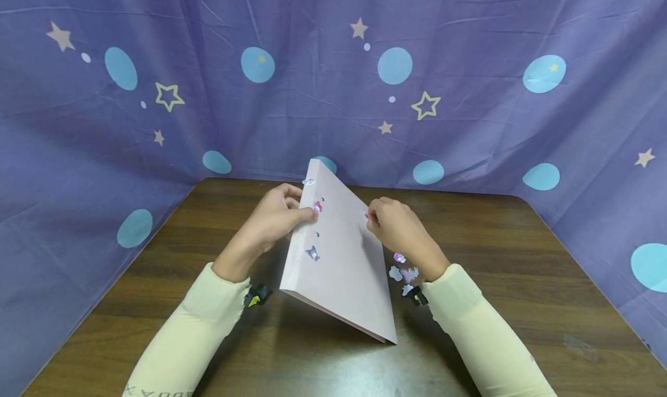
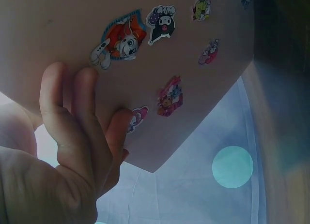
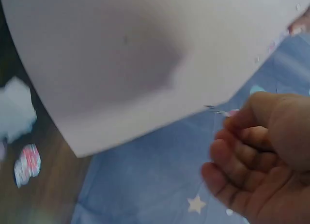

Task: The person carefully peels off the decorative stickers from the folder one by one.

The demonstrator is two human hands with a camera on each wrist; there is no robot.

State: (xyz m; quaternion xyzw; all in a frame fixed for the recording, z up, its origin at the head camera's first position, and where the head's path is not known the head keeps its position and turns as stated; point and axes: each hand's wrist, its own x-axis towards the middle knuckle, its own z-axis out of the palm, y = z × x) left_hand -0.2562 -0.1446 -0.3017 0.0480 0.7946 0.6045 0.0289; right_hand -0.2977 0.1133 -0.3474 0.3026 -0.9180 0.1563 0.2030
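"Left hand (image 1: 273, 217) first: what has it got, from the head view?"

"It grips the pale folder (image 1: 341, 264) by the spine (image 1: 293, 267), thumb on the near face, fingers round behind. The folder tilts over the surface (image 1: 479, 252), at three o'clock from that hand."

"And the right hand (image 1: 400, 229)?"

"Thumb and finger pinch a small pink sticker (image 1: 366, 215) beside the edge opposite the spine, so the right hand is nearer that edge. From it, the folder lies at nine o'clock, long axis running roughly twelve to six. Loose stickers (image 1: 399, 258) lie on the surface, near six o'clock."

"Left wrist view?"

"Fingers against the folder's other face. Cartoon stickers (image 2: 128, 42) show on it, from twelve to two o'clock of the hand."

"Right wrist view?"

"Same pinch, sticker at the fingertips, folder at about ten o'clock from the hand. I'd judge the sticker's place against the folder's edge matters most; whether they touch, I can't tell."
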